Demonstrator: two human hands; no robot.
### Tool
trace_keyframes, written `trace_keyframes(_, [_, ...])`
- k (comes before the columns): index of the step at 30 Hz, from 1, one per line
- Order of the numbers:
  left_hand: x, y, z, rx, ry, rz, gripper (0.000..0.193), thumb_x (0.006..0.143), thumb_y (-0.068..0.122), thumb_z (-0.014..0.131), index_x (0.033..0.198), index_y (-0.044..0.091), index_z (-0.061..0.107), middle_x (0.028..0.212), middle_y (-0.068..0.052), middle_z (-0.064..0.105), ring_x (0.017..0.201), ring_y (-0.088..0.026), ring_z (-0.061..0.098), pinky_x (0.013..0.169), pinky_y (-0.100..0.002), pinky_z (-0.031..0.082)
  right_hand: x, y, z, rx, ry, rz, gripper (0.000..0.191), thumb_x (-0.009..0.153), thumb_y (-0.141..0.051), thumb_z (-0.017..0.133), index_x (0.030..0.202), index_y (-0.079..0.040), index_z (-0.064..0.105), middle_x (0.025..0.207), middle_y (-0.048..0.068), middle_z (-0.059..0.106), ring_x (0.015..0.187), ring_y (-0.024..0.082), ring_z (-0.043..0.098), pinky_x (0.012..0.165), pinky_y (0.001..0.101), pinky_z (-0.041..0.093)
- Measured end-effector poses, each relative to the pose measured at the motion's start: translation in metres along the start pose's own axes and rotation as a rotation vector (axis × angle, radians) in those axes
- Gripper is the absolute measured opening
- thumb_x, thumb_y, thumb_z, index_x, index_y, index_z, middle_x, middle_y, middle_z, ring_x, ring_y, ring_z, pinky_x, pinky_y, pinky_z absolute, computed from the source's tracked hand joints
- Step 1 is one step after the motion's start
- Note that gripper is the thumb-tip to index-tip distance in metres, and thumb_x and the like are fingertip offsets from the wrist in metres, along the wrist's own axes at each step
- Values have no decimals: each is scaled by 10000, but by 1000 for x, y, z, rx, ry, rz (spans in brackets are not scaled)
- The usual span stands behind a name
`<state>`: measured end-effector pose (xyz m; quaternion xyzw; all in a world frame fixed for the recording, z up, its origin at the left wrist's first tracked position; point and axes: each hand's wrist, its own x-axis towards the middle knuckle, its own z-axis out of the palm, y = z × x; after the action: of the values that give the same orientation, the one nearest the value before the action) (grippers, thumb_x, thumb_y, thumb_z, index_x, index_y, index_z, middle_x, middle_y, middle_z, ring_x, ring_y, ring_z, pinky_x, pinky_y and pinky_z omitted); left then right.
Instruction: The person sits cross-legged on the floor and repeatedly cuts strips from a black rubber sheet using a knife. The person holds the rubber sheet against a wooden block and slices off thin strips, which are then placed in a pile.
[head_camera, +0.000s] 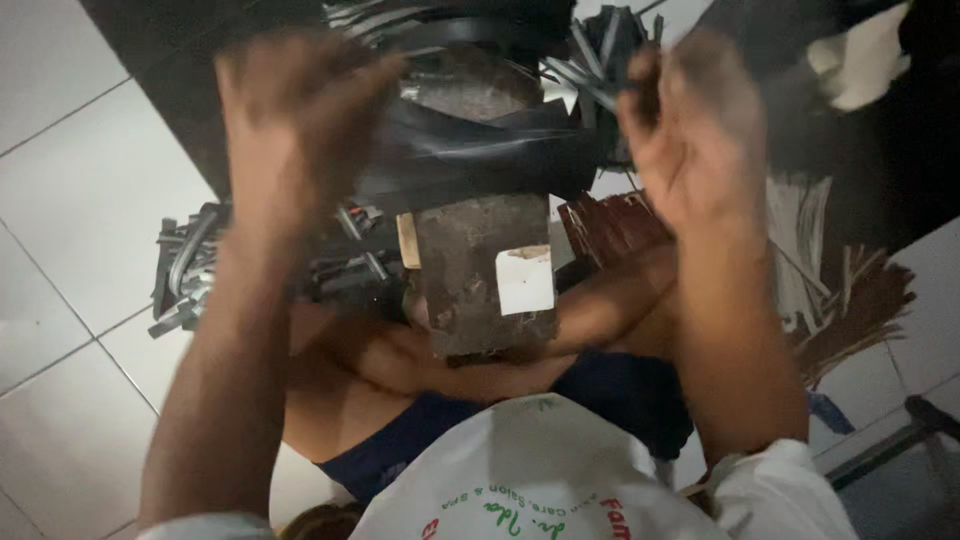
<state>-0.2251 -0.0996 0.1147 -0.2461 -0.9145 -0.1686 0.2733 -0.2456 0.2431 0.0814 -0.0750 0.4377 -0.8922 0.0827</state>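
Note:
My left hand (295, 120) and my right hand (690, 130) are raised and blurred, each at one end of a wide black rubber band (470, 155) stretched between them. The band spans above a worn wooden block (480, 270) that rests between my crossed legs. A small white card (525, 280) lies on the block. Both hands seem closed on the band's ends, though blur hides the fingers.
A pile of cut grey-black rubber strips (190, 265) lies on the white tiled floor (70, 200) at left. More strips (600, 50) sit at the top. A reddish-brown slatted piece (610, 225) and dry fibres (860, 300) lie at right.

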Motion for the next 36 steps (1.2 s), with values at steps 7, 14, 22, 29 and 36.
trace_keyframes(7, [-19,5,23,157,-37,-97,462,931,343,787,1356,194,684,1335,-103,616,1245,-274,580,1023,-509,491,4,30,12,-1465,-76,-303,257,1119,-165,694,1313,-24,603,1261,160,633,1148,296,677,953,410,591])
trace_keyframes(14, [-57,55,54,-134,-183,-176,427,941,223,789,1333,99,673,1236,-96,608,1159,-304,575,988,-483,458,-39,54,16,-1655,-138,-306,342,1028,-176,731,1335,-45,655,1316,207,610,1244,386,581,1058,488,469])
trace_keyframes(22, [-54,59,41,-51,-239,-124,367,851,142,738,1215,124,695,1194,-80,605,1202,-303,559,1038,-495,407,-47,45,10,-1761,-149,-382,296,977,-201,793,1220,-65,692,1207,180,606,1177,369,580,1028,496,446])
trace_keyframes(29, [-103,87,-16,-184,-423,-175,284,841,183,755,1120,154,711,1108,-48,643,1124,-269,610,988,-464,430,-126,50,21,-1719,-268,-497,224,862,-24,771,1071,-100,791,1105,76,655,1117,315,607,985,486,445])
trace_keyframes(36, [-114,144,12,-415,-268,-247,337,921,204,746,1230,81,690,1194,-96,639,1125,-295,600,925,-422,465,-170,75,36,-1544,-352,-353,330,805,58,723,1127,-12,746,1153,112,678,1116,310,636,974,455,489])
